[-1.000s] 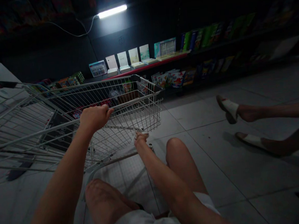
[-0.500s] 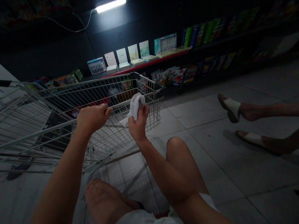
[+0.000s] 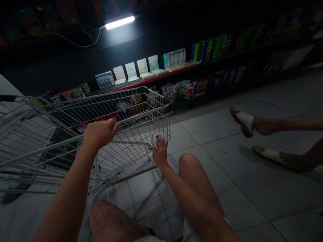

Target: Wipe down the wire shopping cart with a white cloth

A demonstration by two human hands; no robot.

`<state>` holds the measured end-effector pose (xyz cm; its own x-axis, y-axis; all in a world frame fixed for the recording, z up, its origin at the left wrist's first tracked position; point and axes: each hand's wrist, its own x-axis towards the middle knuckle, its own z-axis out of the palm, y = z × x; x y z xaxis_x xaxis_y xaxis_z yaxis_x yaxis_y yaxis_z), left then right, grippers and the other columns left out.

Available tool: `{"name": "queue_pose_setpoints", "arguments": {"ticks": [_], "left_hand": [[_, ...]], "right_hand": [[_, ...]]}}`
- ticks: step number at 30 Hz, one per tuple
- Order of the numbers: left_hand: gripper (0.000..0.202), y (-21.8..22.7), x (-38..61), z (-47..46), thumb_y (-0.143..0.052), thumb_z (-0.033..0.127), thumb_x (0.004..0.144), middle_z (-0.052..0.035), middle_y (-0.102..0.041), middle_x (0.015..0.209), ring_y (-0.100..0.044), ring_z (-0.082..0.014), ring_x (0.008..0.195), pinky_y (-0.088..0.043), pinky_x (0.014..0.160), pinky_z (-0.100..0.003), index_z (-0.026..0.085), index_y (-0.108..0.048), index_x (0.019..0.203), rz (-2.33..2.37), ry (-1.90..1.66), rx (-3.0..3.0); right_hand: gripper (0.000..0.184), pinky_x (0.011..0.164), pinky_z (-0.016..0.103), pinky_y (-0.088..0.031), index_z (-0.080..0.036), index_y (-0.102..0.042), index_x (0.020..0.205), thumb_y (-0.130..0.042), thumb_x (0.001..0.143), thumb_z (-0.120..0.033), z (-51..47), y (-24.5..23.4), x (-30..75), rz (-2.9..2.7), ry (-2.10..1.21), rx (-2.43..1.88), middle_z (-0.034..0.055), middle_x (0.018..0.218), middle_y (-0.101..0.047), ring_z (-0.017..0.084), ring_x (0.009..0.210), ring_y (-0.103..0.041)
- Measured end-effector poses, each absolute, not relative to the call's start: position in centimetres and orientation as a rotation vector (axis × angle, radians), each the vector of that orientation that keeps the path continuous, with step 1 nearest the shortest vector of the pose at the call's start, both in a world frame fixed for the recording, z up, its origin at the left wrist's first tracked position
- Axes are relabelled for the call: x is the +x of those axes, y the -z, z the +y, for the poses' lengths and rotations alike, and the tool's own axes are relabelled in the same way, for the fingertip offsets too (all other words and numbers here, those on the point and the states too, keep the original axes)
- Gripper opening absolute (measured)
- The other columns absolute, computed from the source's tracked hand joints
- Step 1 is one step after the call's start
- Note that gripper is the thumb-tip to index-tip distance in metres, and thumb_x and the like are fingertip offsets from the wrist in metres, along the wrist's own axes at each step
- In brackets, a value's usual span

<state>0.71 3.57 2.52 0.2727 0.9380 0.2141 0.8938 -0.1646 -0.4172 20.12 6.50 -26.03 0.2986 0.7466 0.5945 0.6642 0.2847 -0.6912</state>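
Note:
A wire shopping cart stands in front of me, its narrow end to the right. My left hand is closed around the top rail of its near side. Lower down, by the near corner at the narrow end, my right hand is closed on a white cloth. The cloth is bunched up and lies against the wires; part of it is hidden by my fingers. Inside the cart's wide end, a dark panel with faint lettering shows through the mesh.
Behind the cart runs a dark shelf with upright books and boxes; bagged goods sit below. A lamp tube glows above. At the right, another person's feet in sandals rest on the tiled floor.
My right hand has moved down from the top rail to the lower wires, carrying the cloth, which is now more bunched. My left hand keeps its grip on the rail.

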Motion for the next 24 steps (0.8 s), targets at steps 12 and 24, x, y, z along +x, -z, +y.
{"name": "queue_pose_setpoints", "arguments": {"ticks": [12,24], "left_hand": [[0.060,-2.9,1.1,3.1,-0.017,0.056,0.098,-0.0138,-0.075,0.098,-0.071,-0.0359,0.092,-0.051,0.072,-0.043,0.020,-0.065,0.106,-1.670,-0.165,-2.071],[0.056,-2.7,0.8,3.4,-0.021,0.052,0.097,-0.0149,-0.076,0.098,-0.073,-0.0339,0.090,-0.050,0.070,-0.039,0.019,-0.065,0.108,-1.647,-0.119,-2.085]], "right_hand": [[0.068,0.105,0.046,-0.050,-0.025,-0.050,0.142,-0.048,0.078,-0.002,9.9,9.7,22.6,-1.679,0.195,-1.258,0.0076,0.143,-0.042,0.026,0.118,-0.049],[0.067,0.086,0.036,-0.058,-0.030,-0.040,0.149,-0.048,0.086,-0.010,3.9,6.3,13.4,-1.985,0.189,-1.199,0.0062,0.149,-0.038,0.024,0.112,-0.047]]}}
